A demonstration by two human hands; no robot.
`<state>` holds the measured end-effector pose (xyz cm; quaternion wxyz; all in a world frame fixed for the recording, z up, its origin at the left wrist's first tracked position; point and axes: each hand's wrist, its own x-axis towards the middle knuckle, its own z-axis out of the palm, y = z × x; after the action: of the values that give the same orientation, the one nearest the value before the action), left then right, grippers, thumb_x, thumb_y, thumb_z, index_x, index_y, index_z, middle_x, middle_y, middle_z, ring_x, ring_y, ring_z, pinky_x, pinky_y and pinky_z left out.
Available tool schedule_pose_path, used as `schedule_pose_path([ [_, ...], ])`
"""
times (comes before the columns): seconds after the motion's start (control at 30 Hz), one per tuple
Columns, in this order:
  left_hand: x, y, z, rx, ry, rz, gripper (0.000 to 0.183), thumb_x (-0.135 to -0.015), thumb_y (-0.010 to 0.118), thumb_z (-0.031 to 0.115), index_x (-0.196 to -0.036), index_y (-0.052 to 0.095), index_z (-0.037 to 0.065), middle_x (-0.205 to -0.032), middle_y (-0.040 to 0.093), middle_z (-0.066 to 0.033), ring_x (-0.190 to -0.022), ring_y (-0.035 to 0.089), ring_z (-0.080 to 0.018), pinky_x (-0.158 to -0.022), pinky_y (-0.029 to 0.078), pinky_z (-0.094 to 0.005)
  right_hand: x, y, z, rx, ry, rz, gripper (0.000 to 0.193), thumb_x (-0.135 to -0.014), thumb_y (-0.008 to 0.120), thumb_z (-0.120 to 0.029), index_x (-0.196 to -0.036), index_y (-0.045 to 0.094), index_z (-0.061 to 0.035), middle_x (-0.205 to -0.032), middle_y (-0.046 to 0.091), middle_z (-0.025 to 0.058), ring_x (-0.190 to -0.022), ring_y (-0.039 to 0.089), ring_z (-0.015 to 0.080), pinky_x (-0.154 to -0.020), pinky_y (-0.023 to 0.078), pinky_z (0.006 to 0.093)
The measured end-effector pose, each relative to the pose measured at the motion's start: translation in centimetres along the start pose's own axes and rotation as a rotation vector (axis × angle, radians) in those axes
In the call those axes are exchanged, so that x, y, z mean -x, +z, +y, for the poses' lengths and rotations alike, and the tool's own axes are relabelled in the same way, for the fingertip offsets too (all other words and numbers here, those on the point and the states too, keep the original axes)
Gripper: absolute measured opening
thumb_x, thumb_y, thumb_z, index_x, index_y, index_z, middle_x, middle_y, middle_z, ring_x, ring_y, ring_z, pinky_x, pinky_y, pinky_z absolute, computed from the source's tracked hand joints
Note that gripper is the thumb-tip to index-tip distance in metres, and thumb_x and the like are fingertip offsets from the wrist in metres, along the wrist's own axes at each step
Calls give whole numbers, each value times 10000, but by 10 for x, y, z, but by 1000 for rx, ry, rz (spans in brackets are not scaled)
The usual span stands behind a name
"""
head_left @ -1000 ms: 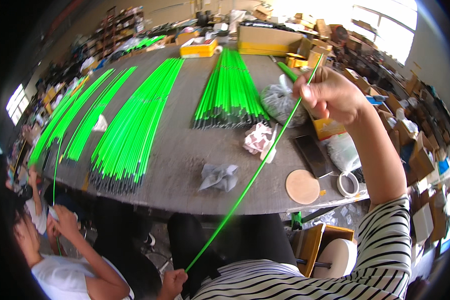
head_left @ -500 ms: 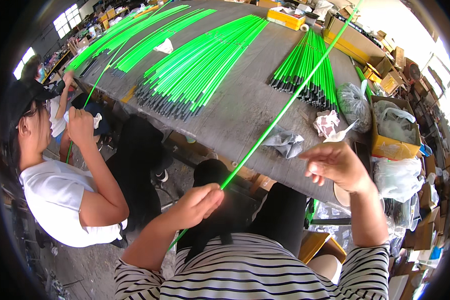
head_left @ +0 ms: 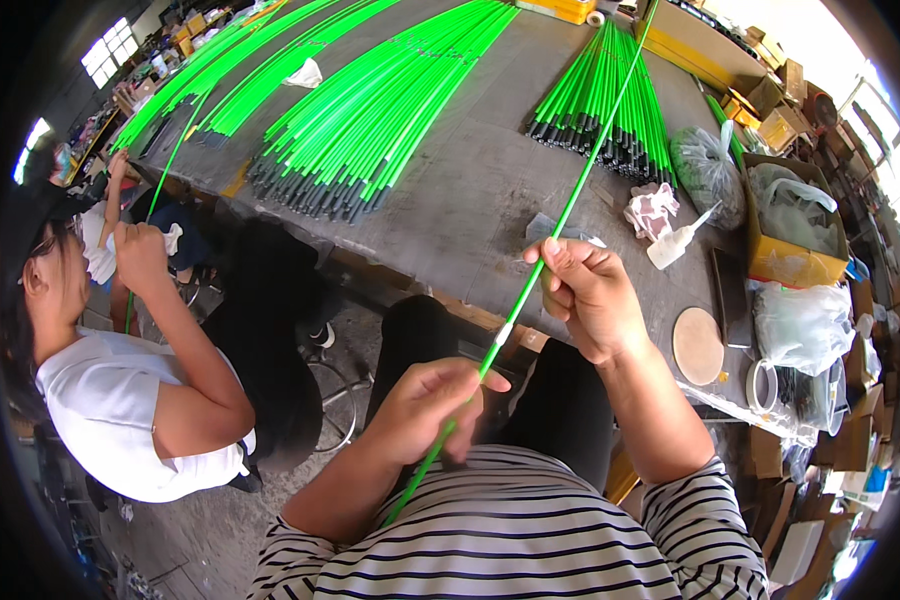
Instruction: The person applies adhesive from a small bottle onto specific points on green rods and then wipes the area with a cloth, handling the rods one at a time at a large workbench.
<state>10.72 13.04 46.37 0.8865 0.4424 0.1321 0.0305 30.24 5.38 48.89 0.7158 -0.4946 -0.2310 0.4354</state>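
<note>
A long, thin green rod (head_left: 580,180) slants from my lap up across the table. My left hand (head_left: 425,415) is closed loosely round its lower part, thumb and a finger stretched past it, slightly blurred. Higher up, my right hand (head_left: 592,295) pinches the same rod between thumb and forefinger. Between the two hands a short white band (head_left: 503,335) shows on the rod. Just beyond my right hand lie a small white squeeze bottle (head_left: 675,245) with a pointed tip and a crumpled pinkish cloth (head_left: 652,212).
Bundles of green rods (head_left: 380,110) with black ends fan across the table (head_left: 440,215); a smaller bundle (head_left: 610,110) lies farther right. A bag of small parts (head_left: 708,170), a carton (head_left: 795,262) and a round disc (head_left: 698,345) stand right. At left, a co-worker (head_left: 135,400) handles another rod.
My right hand has moved left and down from beside the cloth and now pinches the rod. The white band has come into sight. My left hand has shifted slightly right, its fingers looser.
</note>
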Motion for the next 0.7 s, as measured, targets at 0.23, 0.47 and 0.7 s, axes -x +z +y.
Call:
schedule_pose_path([
  [0.23,-1,9,-2,-72,78,168,299,-907,466,137,-1178,502,18,-571,460,-10,-361,341,-40,-330,281,-179,28,2,30,18,100,-35,271,-833,618,-244,-853,634,26,-656,511,-10,-469,372,49,-416,272,189],
  [0.47,-2,9,-11,-157,167,240,331,-884,490,60,-1214,497,68,-626,527,-41,-374,364,-44,-338,297,-178,36,6,45,-58,159,2,248,-814,641,-200,-904,638,31,-632,519,-1,-501,381,60,-438,288,184],
  [0.7,-6,9,-13,-145,154,241,352,-878,490,40,-1227,495,82,-632,499,14,-446,350,-7,-388,274,-158,39,6,49,-69,179,30,240,-808,648,-195,-898,640,26,-637,523,2,-511,393,62,-448,300,183],
])
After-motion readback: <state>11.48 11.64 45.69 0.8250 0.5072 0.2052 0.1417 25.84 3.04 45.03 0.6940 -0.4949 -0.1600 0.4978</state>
